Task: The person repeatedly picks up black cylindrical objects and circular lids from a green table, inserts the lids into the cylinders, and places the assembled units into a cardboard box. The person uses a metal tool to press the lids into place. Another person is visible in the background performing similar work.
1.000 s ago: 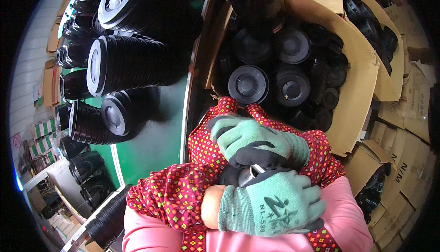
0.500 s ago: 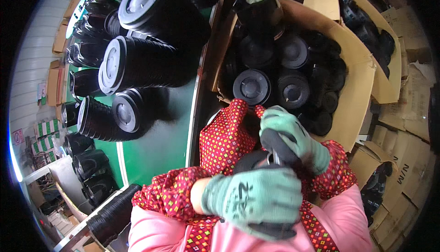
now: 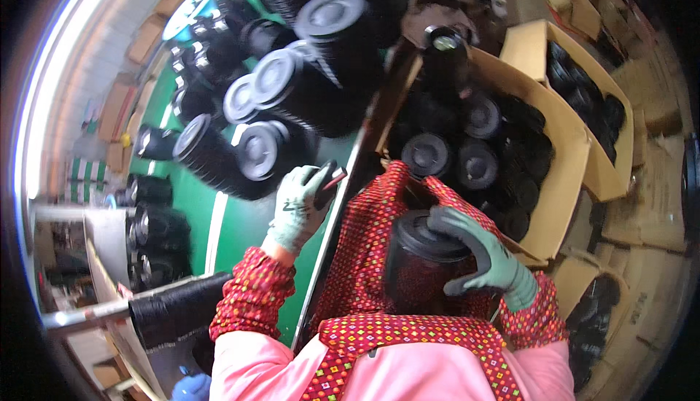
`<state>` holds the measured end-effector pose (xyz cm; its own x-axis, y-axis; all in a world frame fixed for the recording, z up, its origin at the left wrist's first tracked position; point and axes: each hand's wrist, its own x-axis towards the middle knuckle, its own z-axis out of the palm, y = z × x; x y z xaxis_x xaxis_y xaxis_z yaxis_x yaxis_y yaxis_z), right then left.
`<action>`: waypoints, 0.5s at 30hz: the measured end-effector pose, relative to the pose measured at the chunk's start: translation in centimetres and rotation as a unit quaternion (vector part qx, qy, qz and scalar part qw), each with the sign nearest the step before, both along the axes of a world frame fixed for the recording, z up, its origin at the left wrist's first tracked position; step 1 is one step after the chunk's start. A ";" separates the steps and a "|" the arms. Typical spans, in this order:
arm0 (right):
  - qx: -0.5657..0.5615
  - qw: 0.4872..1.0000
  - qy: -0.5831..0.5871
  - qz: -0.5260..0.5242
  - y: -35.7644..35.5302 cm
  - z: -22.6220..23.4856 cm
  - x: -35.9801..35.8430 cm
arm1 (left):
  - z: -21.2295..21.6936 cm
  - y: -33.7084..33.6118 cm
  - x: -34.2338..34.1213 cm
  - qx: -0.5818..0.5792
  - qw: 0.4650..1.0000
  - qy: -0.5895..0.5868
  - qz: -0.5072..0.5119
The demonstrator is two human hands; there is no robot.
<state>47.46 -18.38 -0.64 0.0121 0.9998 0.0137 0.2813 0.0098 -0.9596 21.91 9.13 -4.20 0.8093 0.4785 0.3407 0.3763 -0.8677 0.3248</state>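
My right hand (image 3: 481,259), in a green glove, grips a black round container with a lid (image 3: 426,262) held against my red patterned apron in my lap. My left hand (image 3: 300,204), also gloved, is stretched out to the left and holds a small dark tool with a red edge (image 3: 326,182). It is close to long stacks of black lidded tubs (image 3: 270,120) lying on their sides on the green floor. Just beyond my knees stands an open cardboard box (image 3: 565,189) full of black lids and containers.
A second cardboard box (image 3: 601,95) with black parts stands at the far right, with flattened cartons (image 3: 656,219) around it. More black stacks (image 3: 153,219) lie at the left near a metal rail (image 3: 87,313). A black roll (image 3: 179,313) lies by my left elbow.
My left hand has left the container in my lap and swung out to the left with the small tool. My right hand has shifted onto the container's lid and side.
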 end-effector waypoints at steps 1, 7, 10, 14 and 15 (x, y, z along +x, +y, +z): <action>0.004 0.999 -0.040 0.019 -0.1 -0.3 -0.7 | -3.0 0.7 -2.5 0.017 0.999 0.018 0.035; 0.037 0.996 0.003 -0.086 -1.1 -3.2 -2.3 | -9.4 1.9 -7.1 0.012 0.987 0.092 0.129; 0.038 0.970 0.139 -0.194 -0.8 -3.0 -0.4 | -7.6 0.5 -7.5 -0.079 0.971 0.157 0.160; 0.082 0.965 0.004 -0.251 3.0 1.7 -0.9 | -1.5 -4.0 -9.8 -0.235 0.966 -0.093 0.053; 0.118 0.942 -0.215 -0.230 4.1 0.3 -1.2 | 1.7 -5.5 -10.2 -0.283 0.947 -0.148 -0.030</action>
<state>46.26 -14.30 -0.34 0.3851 0.8590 0.3373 0.6699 -0.0088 -0.7424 11.70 3.63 -2.48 0.7494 0.6090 0.2600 0.1517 -0.5402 0.8278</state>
